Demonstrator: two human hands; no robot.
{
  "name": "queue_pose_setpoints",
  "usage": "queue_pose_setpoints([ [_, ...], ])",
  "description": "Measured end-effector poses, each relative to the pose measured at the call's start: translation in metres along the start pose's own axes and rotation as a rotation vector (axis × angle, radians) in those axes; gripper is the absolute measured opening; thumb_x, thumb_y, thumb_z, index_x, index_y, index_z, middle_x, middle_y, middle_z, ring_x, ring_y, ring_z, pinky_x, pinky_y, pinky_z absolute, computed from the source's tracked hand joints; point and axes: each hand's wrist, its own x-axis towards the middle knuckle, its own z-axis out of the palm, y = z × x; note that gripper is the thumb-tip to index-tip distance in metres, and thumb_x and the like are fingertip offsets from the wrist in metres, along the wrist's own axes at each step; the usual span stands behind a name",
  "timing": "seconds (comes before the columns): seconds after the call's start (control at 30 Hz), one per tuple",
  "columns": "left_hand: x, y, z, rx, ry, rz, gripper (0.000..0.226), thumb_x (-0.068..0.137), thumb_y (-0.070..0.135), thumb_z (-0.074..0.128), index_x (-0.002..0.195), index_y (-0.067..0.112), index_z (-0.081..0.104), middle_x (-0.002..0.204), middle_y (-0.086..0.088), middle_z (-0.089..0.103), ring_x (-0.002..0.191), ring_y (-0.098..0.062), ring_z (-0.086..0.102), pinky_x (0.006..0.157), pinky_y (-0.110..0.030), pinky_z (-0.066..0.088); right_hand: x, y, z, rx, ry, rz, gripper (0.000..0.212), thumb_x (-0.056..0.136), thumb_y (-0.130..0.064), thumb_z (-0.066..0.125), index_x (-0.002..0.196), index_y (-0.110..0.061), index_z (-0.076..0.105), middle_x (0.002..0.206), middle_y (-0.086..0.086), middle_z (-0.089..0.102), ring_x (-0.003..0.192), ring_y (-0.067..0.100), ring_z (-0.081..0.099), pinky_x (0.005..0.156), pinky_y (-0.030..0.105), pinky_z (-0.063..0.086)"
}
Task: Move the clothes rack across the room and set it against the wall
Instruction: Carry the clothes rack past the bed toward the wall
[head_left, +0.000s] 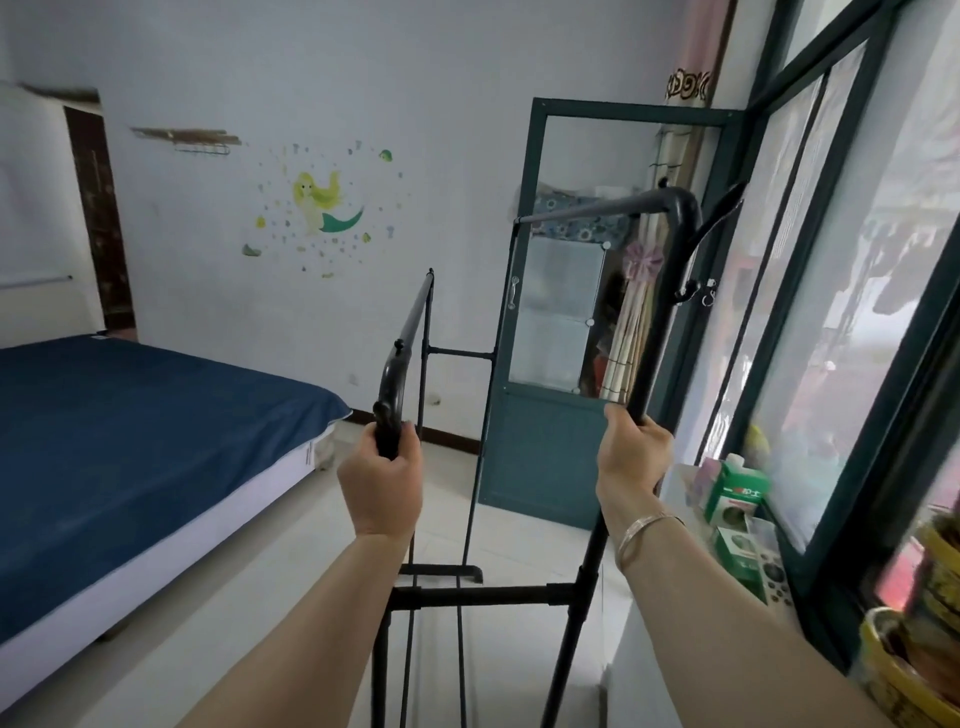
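I had my left hand (382, 480) wrapped around the lower curved bar of the black metal tube clothes rack (470, 595) and my right hand (631, 457) clamped on its taller upright, between the blue-covered bed (130, 426) and the green-framed window (831, 291).

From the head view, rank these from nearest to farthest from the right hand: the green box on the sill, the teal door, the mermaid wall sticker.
Starting from the right hand, which grips the rack's right upright:
1. Green box, just to its right on the sill by the window.
2. Teal door, ahead and slightly left, behind the rack.
3. Mermaid wall sticker, far left on the back wall.
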Motion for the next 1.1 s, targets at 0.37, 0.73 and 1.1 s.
queue_pose_setpoints([
  [0.37,0.037,-0.035,0.04,0.0,-0.015,0.008,0.018,0.091,0.024,0.062,0.076,0.014,0.061,0.061,0.01,0.058,0.059,0.008,0.056,0.053,-0.003,0.042,0.05,0.03,0.043,-0.015,-0.01,0.044,0.051,0.074,-0.016,0.056,0.033,-0.022,0.028,0.034,-0.013,0.024,0.034,0.01,0.02,0.037,0.02,0.021],
  [0.73,0.095,-0.08,0.081,0.032,-0.018,0.039,0.025,0.091,0.03,0.06,0.076,0.011,0.061,0.061,0.001,0.059,0.054,-0.01,0.054,0.054,-0.022,0.044,0.107,0.069,0.108,-0.029,0.003,0.061,0.027,0.074,-0.021,0.062,0.059,-0.013,0.041,0.045,0.0,0.034,0.04,0.016,0.027,0.041,0.025,0.027],
  [1.1,0.136,-0.119,0.146,0.098,0.001,0.034,0.025,0.09,0.034,0.059,0.074,0.015,0.056,0.07,-0.006,0.06,0.063,-0.007,0.054,0.054,-0.009,0.042,0.182,0.095,0.16,-0.039,-0.024,0.085,0.036,0.07,-0.019,0.058,0.053,-0.02,0.025,0.047,0.001,0.031,0.049,0.02,0.027,0.046,0.03,0.025],
])
